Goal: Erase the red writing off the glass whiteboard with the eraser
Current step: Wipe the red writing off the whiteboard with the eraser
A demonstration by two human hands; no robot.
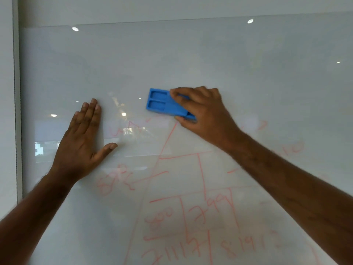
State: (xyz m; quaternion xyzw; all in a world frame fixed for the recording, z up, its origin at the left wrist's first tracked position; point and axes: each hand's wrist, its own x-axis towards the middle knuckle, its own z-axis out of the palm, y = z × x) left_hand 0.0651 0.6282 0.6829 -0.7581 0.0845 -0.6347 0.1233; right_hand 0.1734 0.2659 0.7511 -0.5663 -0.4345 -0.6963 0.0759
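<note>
A glass whiteboard (191,60) fills the view. Red writing (191,213), lines, boxes and numbers, covers its lower middle and right, with fainter marks at the right. My right hand (200,109) grips a blue eraser (162,103) flat against the glass, just above the top end of a long slanted red line. The eraser's right end is hidden under my fingers. My left hand (82,142) lies flat on the glass at the left, fingers straight and thumb spread out.
The board's left edge meets a pale wall and frame (17,111). The upper part of the glass bears no writing and shows reflected ceiling lights (75,28). A faint reflection of a window sits at the lower left.
</note>
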